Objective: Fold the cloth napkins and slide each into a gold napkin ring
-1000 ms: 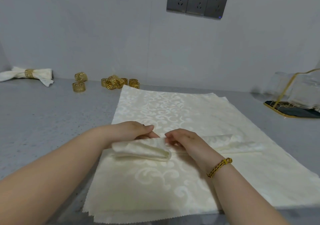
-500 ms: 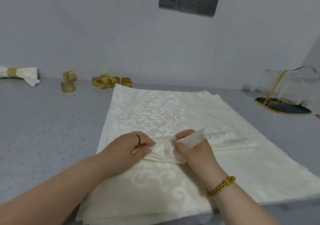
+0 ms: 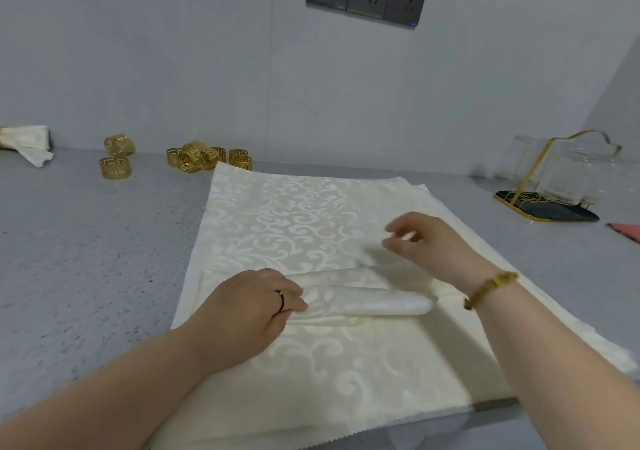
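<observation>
- Head view: one wide-angle camera worn on the head, looking forward and down over the desk toward the rear wall.
- Range: near; the desk fills the lower half.

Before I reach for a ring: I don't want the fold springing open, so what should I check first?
1. Folded napkin secured: ok, the left grip holds its left end.
2. Right grip free: ok, it hovers above the stack, holding nothing.
3. Rings available: ok, a loose cluster lies by the stack's far left corner.
4. Napkin's right end clear for a ring: ok, nothing covers it.
5. Fold tight enough for a ring: cannot tell.
</observation>
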Motion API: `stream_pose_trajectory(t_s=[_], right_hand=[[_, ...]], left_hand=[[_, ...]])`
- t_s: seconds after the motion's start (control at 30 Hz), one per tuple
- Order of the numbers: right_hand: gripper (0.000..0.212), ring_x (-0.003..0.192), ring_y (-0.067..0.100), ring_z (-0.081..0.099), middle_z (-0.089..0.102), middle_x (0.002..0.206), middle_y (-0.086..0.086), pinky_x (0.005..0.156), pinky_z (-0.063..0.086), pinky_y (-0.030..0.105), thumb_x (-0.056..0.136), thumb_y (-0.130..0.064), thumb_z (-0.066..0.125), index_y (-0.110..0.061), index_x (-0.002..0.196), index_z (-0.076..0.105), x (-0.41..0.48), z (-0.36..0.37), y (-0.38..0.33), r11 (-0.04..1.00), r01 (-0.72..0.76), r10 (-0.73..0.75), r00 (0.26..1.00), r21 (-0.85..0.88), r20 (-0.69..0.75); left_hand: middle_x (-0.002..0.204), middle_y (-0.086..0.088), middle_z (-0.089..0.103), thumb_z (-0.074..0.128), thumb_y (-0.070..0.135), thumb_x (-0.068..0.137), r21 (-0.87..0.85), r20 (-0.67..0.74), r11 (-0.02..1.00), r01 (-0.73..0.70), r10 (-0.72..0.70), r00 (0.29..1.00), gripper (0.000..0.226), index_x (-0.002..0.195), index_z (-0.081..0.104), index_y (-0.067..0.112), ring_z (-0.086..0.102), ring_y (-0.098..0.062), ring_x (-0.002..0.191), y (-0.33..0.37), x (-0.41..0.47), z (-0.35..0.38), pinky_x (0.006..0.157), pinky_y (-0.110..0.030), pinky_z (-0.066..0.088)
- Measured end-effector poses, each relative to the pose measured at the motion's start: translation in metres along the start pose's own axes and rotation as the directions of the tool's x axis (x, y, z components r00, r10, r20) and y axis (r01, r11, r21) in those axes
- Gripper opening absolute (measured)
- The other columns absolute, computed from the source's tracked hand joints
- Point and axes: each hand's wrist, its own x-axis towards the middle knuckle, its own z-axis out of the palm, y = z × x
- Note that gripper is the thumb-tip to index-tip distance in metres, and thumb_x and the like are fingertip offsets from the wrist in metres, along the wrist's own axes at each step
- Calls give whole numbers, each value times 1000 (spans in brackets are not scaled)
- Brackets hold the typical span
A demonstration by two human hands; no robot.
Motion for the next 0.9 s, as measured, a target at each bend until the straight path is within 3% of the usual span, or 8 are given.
stream_pose_trajectory(t_s=[0.13,0.3,0.37,0.47,0.63,0.73,0.83,0.9], right_hand=[[11,80,4,50,52,86,-14,72,38,12,84,-24,63,-23,94,57,32,33,-28,962,145,-17,876,-230,482],[20,86,12,48,53,94,-5,71,39,21,82,-31,65,-19,94,54,53,51,-48,873,226,162,702,-433,694],[25,88,15,49,53,96,-5,80,41,26,81,-36,65,-19,95,53,56,50,-51,830,249,243,645,-499,725],[21,88,16,52,55,90,-6,81,43,28,81,-40,63,-21,89,54,57,46,-50,754,290,335,602,-589,725],[33,85,18,55,58,80,-6,80,44,27,83,-36,62,-17,110,62,53,32,-43,702,244,460,563,-670,687],[20,84,18,57,57,77,-9,83,47,29,82,-36,62,-22,95,60,54,23,-33,691,244,462,574,-680,676],[9,75,15,58,60,78,-8,75,48,27,82,-33,61,-25,80,59,55,12,-23,775,147,422,603,-615,676],[10,71,13,56,60,76,-8,70,45,25,83,-31,60,-29,73,58,54,5,-19,829,92,378,635,-551,674]], left_hand=[[87,22,67,37,27,74,19,10,999,26,-26,1000,40,94,71,29,47,1,90,1,-1,0,74,-8,40],[96,15,67,36,30,80,12,77,1000,5,-6,997,39,97,72,31,59,-1,91,-1,-4,0,80,-11,44],[104,12,68,29,37,91,-34,90,999,26,-23,996,42,96,71,35,66,-6,93,-4,-5,-1,78,-16,49],[105,14,69,14,53,95,-75,64,995,65,-60,996,61,94,72,34,56,2,104,-8,-3,-4,84,-19,41],[94,21,69,37,44,80,-123,58,987,107,-100,993,36,73,72,36,46,0,108,-6,-1,-5,81,-14,44],[82,24,68,38,43,75,-87,79,990,110,-103,992,31,63,66,39,61,5,80,-4,0,-5,64,-15,51],[106,23,63,17,55,67,-77,133,983,169,-157,979,62,99,67,37,60,-2,101,-3,3,-4,87,-20,44],[109,23,61,16,52,68,-21,142,990,140,-136,980,65,109,64,38,59,-1,102,-1,3,-4,88,-14,40]])
